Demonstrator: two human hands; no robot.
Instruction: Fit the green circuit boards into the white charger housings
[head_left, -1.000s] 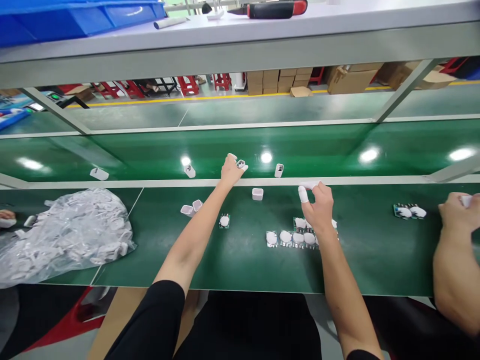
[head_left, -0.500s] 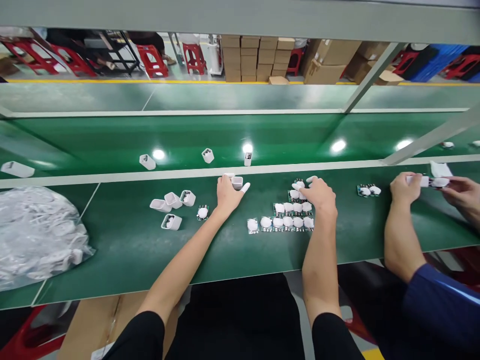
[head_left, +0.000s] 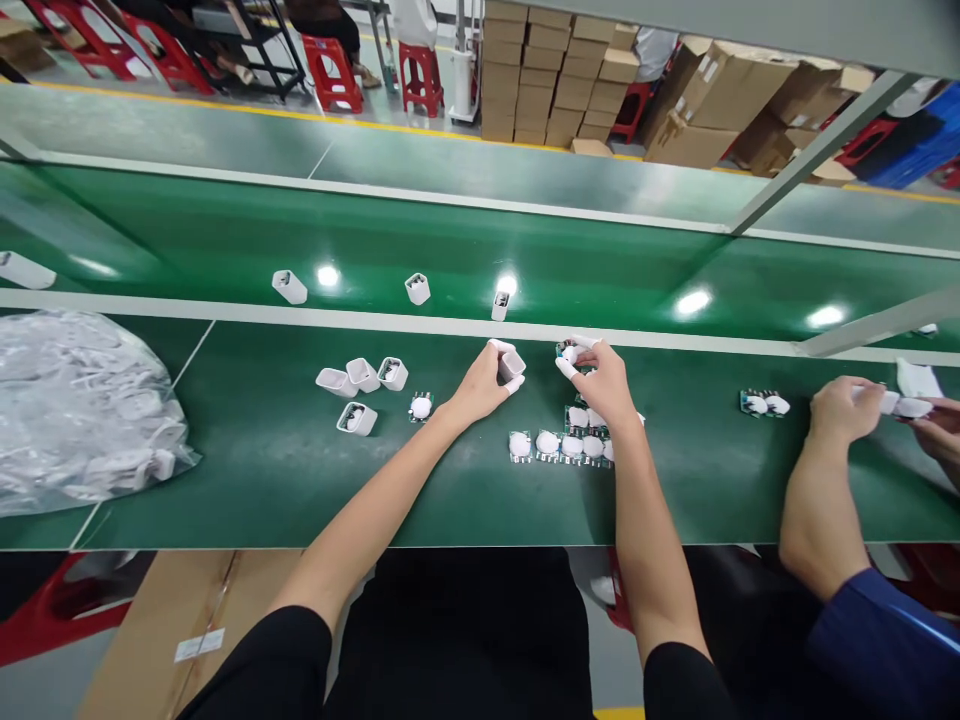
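Note:
My left hand point(head_left: 484, 385), with white covers on its thumb and a fingertip, is closed round a small white plastic housing point(head_left: 513, 366) whose open end faces right. My right hand point(head_left: 604, 380), also in fingertip covers, pinches a small circuit board with a white dome point(head_left: 568, 353) just right of the housing, apart from it. Below my right hand lie rows of similar domed boards point(head_left: 547, 444), partly hidden by my wrist and forearm. A single domed board point(head_left: 421, 406) sits left of my left forearm. Several white housings point(head_left: 363, 375) are grouped farther left.
A clear plastic bag of white parts point(head_left: 90, 410) lies at the left. More housings point(head_left: 289, 287) stand beyond the pale strip. At the right a co-worker's hands point(head_left: 847, 410) hold a white part, near two domed boards point(head_left: 765, 404). A slanted metal post point(head_left: 892, 318) rises there.
My right hand has lifted a domed board from the top of the rows and moved left, nearer the housing. My left hand has turned the housing to face right. The view has shifted.

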